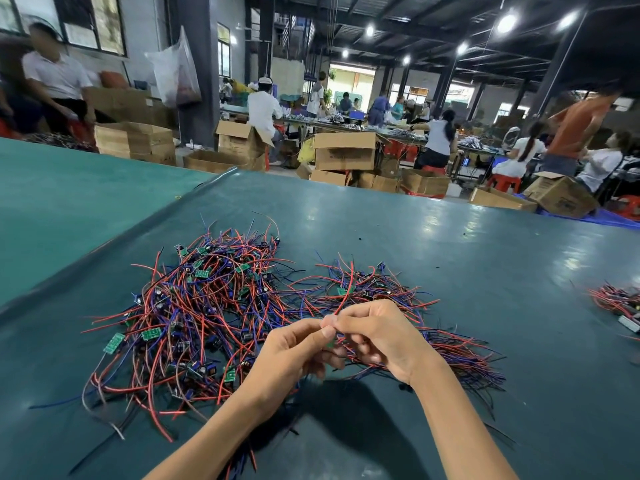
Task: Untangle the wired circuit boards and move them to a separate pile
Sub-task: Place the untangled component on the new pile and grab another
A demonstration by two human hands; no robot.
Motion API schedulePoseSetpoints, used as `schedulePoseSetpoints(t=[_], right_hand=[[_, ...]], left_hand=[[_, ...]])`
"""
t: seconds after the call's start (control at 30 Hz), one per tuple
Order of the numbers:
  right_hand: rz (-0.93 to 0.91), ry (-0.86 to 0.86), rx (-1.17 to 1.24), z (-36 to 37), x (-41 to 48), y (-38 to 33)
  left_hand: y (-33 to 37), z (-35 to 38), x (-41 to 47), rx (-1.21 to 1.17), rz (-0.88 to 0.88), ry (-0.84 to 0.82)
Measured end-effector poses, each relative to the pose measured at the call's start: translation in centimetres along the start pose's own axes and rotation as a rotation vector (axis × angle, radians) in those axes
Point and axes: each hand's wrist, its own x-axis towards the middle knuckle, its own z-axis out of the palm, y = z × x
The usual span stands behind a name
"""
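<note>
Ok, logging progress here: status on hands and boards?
Left hand, right hand both pinching one wired board. Big tangle at left, smaller pile behind hands. Nothing blocking.

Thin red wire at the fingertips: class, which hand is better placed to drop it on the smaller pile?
Probably right. Both hands grip the thin red wire, but the right hand is over the smaller red-and-blue wire pile; the left hand is beside the large tangled heap.
</note>
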Motion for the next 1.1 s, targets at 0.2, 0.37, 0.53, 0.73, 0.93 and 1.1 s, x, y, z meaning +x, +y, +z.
schedulePoseSetpoints(t=[0.2,0.37,0.53,0.73,0.93,1.1], right_hand=[[0.006,0.029,0.032,0.2,-0.1,0.6],[-0.027,0.030,-0.002,0.5,0.0,0.6],[-0.053,0.018,-0.011,0.9,0.2,0.5],[-0.062,0.038,0.062,1.2,0.3,1.0],[-0.080,0.189,0.172,1.1,0.9,1.0],[-0.042,0.308,0.209,1.6,2.2,0.3]], left_hand=[[-0.9,-0.6,0.2,0.132,0.057,0.050],[-0.8,-0.3,0.4,0.005,0.011,0.111],[-0.6,-0.2,0.5,-0.141,-0.035,0.154],[-0.7,-0.4,0.7,-0.096,0.018,0.186],[-1.0,-0.8,0.6,0.051,0.102,0.218],[-1.3,-1.2,0.8,0.060,0.108,0.229]])
